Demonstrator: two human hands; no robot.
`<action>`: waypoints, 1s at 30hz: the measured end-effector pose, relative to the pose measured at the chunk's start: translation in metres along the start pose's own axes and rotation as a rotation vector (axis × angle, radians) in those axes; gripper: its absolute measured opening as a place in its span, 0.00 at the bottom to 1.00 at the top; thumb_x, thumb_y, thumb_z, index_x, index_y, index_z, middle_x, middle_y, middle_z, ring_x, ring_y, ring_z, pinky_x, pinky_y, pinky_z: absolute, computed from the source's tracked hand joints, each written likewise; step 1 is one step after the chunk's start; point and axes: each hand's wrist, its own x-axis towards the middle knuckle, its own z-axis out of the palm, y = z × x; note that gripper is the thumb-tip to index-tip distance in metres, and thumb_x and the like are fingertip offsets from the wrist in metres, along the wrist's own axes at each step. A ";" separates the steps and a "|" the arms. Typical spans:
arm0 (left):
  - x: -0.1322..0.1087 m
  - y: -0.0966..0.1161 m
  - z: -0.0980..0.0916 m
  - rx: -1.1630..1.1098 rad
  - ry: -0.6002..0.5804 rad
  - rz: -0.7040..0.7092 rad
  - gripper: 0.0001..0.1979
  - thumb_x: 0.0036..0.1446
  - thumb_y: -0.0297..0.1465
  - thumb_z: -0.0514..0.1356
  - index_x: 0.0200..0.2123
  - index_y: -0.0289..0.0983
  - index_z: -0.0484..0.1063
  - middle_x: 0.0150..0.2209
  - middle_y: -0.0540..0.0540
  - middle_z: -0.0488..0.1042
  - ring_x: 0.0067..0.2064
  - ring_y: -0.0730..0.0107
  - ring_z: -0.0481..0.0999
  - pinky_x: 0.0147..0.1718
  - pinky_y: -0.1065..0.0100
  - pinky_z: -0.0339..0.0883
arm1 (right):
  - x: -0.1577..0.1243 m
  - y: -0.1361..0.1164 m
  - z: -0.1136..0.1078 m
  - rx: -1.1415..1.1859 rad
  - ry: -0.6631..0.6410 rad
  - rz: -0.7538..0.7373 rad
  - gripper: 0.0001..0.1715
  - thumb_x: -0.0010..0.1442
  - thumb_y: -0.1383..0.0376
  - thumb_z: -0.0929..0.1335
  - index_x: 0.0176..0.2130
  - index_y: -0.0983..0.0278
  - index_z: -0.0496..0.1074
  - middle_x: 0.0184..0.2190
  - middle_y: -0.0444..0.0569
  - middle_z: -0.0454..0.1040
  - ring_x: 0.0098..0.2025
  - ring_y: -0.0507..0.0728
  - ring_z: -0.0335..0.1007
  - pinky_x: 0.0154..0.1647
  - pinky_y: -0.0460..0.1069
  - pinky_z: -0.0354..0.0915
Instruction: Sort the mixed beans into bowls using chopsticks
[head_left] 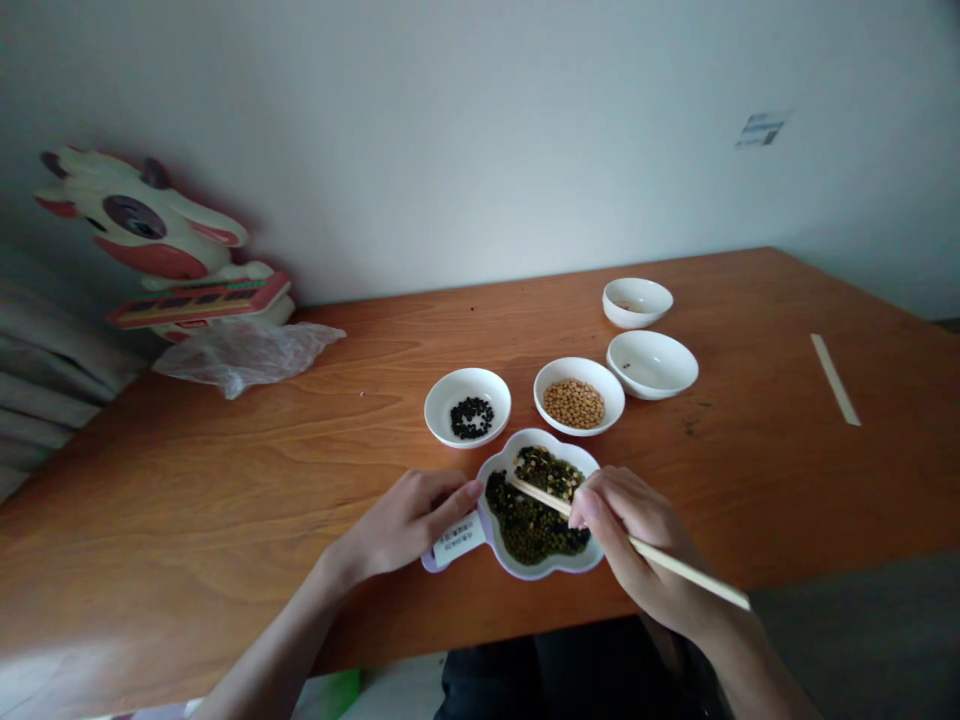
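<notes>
Near the table's front edge lies a white, scalloped dish (527, 572) with a purple outside and a labelled handle, filled with mixed green, dark and pale beans. My left hand (416, 515) grips its left rim, thumb and fingers by the handle. Chopsticks (690, 572) rest closed in my right hand (637, 530), their tips among the beans at the dish's upper left. Just behind the dish stand a white bowl of black beans (471, 418) and a white bowl of yellow soybeans (574, 402).
Behind the soybeans stand a white bowl (651, 365) with a few dark specks and another white bowl (636, 303) with a few pale pieces. A cow-shaped toy keyboard (195, 270) and a crumpled plastic bag (244, 355) sit at the left. A pale strip (835, 378) lies right.
</notes>
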 end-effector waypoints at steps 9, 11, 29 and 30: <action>0.018 -0.015 0.014 -0.137 0.122 0.059 0.27 0.71 0.53 0.57 0.31 0.35 0.71 0.24 0.52 0.69 0.25 0.75 0.65 0.23 0.74 0.58 | 0.020 0.025 -0.028 0.087 0.067 0.059 0.29 0.79 0.50 0.61 0.31 0.59 0.73 0.27 0.45 0.75 0.31 0.56 0.73 0.37 0.52 0.67; 0.018 -0.016 0.015 -0.157 0.134 0.073 0.26 0.70 0.52 0.59 0.31 0.35 0.71 0.24 0.52 0.69 0.24 0.75 0.65 0.22 0.74 0.58 | 0.026 0.028 -0.022 0.094 0.057 0.050 0.30 0.77 0.46 0.62 0.30 0.60 0.73 0.27 0.46 0.75 0.32 0.57 0.73 0.37 0.52 0.67; 0.030 -0.017 0.005 0.079 0.107 0.169 0.25 0.72 0.49 0.57 0.29 0.36 0.72 0.23 0.50 0.72 0.24 0.73 0.67 0.23 0.72 0.56 | 0.021 0.028 -0.024 0.147 0.014 0.086 0.33 0.74 0.41 0.63 0.29 0.60 0.74 0.26 0.46 0.76 0.30 0.57 0.73 0.36 0.52 0.69; 0.032 -0.016 0.003 0.106 0.099 0.179 0.25 0.72 0.48 0.57 0.29 0.36 0.72 0.23 0.50 0.73 0.24 0.73 0.67 0.23 0.72 0.56 | 0.018 0.027 -0.027 0.150 0.005 0.091 0.32 0.74 0.41 0.63 0.29 0.60 0.74 0.26 0.46 0.76 0.30 0.57 0.74 0.36 0.51 0.69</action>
